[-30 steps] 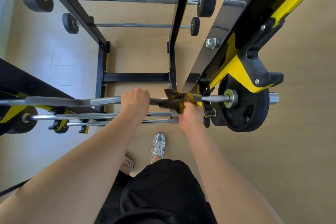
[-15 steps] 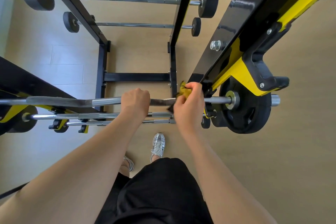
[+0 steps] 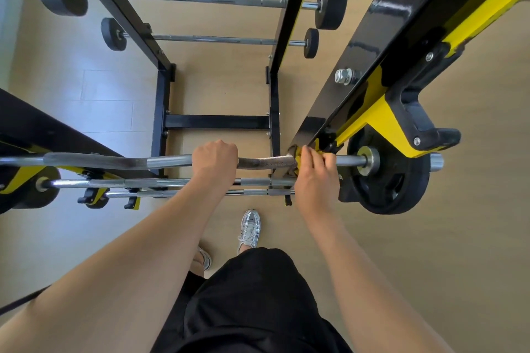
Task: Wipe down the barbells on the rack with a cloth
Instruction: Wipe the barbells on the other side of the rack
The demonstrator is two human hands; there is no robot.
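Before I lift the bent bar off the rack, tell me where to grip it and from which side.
Probably grip the bent bar on its rough angled stretches either side of the middle, from above, palms down, as the left hand does. It lies level across the rack, and the plate blocks its right end.
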